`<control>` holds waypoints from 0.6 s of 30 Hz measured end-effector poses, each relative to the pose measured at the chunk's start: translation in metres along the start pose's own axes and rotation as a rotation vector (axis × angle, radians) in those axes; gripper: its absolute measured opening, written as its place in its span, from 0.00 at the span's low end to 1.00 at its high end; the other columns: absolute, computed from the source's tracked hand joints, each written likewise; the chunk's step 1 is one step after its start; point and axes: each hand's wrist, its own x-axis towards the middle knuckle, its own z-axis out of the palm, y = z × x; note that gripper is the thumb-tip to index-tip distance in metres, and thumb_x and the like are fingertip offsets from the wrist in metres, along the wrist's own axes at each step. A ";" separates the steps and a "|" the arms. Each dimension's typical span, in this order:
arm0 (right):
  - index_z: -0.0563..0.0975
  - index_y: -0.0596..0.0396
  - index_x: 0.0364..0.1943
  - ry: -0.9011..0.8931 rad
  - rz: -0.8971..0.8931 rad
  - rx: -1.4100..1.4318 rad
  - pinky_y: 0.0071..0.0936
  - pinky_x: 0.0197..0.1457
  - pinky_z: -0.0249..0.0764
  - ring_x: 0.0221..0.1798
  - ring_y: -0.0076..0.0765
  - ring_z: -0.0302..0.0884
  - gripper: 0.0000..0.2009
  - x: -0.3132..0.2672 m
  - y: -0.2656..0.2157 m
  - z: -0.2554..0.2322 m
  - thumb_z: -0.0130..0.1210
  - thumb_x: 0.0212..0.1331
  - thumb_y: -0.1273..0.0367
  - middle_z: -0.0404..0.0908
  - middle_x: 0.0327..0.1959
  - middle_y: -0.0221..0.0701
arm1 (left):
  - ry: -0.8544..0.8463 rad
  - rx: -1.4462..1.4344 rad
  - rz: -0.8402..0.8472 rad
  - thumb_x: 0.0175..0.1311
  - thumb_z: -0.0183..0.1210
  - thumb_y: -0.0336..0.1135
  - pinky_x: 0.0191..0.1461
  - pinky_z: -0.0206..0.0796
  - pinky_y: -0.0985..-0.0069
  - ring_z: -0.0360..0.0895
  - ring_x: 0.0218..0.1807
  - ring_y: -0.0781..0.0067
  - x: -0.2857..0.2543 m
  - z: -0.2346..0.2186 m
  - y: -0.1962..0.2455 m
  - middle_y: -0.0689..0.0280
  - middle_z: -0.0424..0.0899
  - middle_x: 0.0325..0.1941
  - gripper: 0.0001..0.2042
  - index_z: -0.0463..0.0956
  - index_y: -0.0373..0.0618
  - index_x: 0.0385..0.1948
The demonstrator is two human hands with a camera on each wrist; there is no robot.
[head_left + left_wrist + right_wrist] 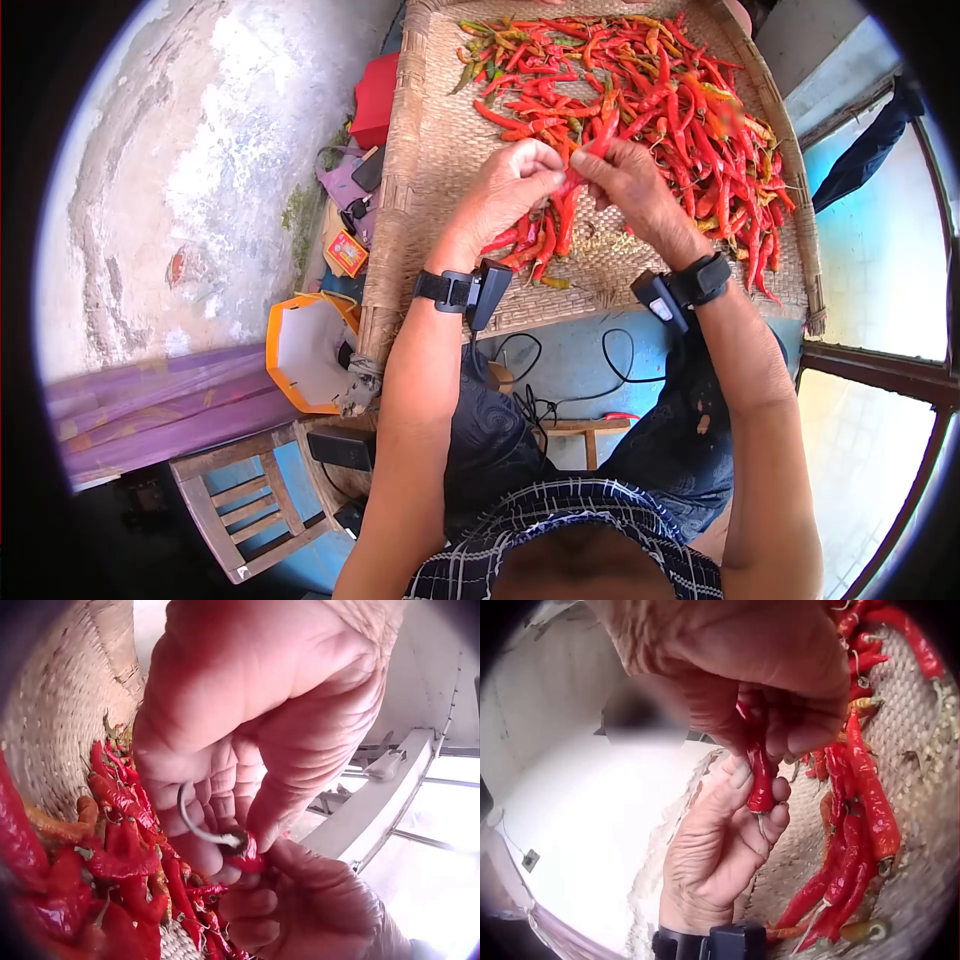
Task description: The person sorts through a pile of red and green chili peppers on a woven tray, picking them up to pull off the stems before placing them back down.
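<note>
A red chili pepper (761, 780) is held between both hands over a large woven tray (425, 130). My left hand (505, 195) pinches its stem end between thumb and fingers, and the curved pale stem (199, 825) sticks out past the fingertips. The right hand (640, 195) grips the same pepper further along, its fingers covering that part in the right wrist view. A broad heap of red chili peppers (700, 140), some orange or greenish, lies beyond and to the right. Just beneath the hands is a small group of red peppers (847, 855).
Pale seeds (600, 240) are scattered on the weave near the tray's front. To the left stand an orange-edged box (285, 385) and a wooden chair (250, 500). A black cable (630, 375) hangs below the tray. A window (880, 250) is on the right.
</note>
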 end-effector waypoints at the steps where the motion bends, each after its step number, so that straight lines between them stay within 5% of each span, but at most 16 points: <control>1: 0.77 0.57 0.31 0.003 0.001 0.001 0.15 0.19 0.62 0.19 0.17 0.66 0.10 0.004 -0.002 -0.005 0.58 0.57 0.63 0.75 0.22 0.24 | 0.027 -0.013 -0.027 0.62 0.53 0.31 0.41 0.67 0.82 0.74 0.36 0.82 0.001 -0.002 0.000 0.71 0.77 0.35 0.07 0.71 0.42 0.39; 4: 0.77 0.56 0.31 0.166 -0.105 0.489 0.17 0.22 0.65 0.20 0.18 0.68 0.09 0.011 -0.010 -0.031 0.56 0.58 0.64 0.75 0.23 0.24 | 0.112 0.003 -0.081 0.62 0.53 0.35 0.39 0.66 0.82 0.74 0.35 0.80 0.005 -0.009 -0.004 0.69 0.78 0.36 0.08 0.72 0.43 0.39; 5: 0.77 0.56 0.32 0.311 0.001 0.757 0.17 0.23 0.66 0.21 0.18 0.69 0.08 0.016 -0.015 -0.037 0.55 0.58 0.66 0.75 0.23 0.25 | 0.158 0.031 -0.118 0.62 0.53 0.36 0.38 0.66 0.82 0.75 0.35 0.79 0.005 -0.011 -0.003 0.68 0.78 0.36 0.09 0.72 0.44 0.39; 7: 0.76 0.57 0.32 0.363 0.029 0.771 0.18 0.23 0.67 0.23 0.19 0.70 0.07 0.012 -0.017 -0.042 0.55 0.57 0.67 0.76 0.23 0.26 | 0.168 0.021 -0.073 0.62 0.54 0.37 0.35 0.66 0.82 0.74 0.32 0.80 0.007 -0.013 -0.009 0.67 0.78 0.34 0.09 0.72 0.44 0.39; 10: 0.77 0.59 0.35 0.140 0.072 0.267 0.17 0.24 0.67 0.23 0.18 0.69 0.09 0.006 0.003 -0.024 0.56 0.55 0.68 0.77 0.26 0.26 | 0.075 0.009 -0.084 0.61 0.54 0.38 0.33 0.65 0.84 0.73 0.30 0.80 0.007 -0.013 -0.009 0.67 0.78 0.32 0.09 0.73 0.44 0.38; 11: 0.77 0.56 0.37 0.055 0.079 -0.044 0.23 0.26 0.70 0.23 0.25 0.73 0.09 0.004 0.003 -0.014 0.57 0.54 0.68 0.79 0.26 0.31 | 0.079 0.019 -0.076 0.61 0.54 0.37 0.32 0.65 0.84 0.73 0.30 0.81 0.006 -0.011 -0.007 0.67 0.78 0.31 0.08 0.73 0.44 0.37; 13: 0.76 0.52 0.40 0.004 -0.425 -0.603 0.34 0.30 0.74 0.26 0.38 0.77 0.10 0.006 0.029 0.001 0.56 0.52 0.70 0.79 0.26 0.37 | 0.086 0.028 -0.073 0.61 0.54 0.36 0.32 0.65 0.84 0.73 0.29 0.81 0.004 -0.010 -0.005 0.68 0.77 0.30 0.08 0.73 0.44 0.37; 18: 0.74 0.51 0.41 -0.064 -0.494 -1.048 0.44 0.35 0.74 0.33 0.50 0.78 0.12 -0.002 0.034 0.017 0.55 0.51 0.69 0.78 0.26 0.42 | 0.205 0.189 0.023 0.56 0.54 0.29 0.33 0.69 0.78 0.76 0.28 0.77 0.009 -0.011 -0.019 0.64 0.79 0.27 0.05 0.74 0.38 0.31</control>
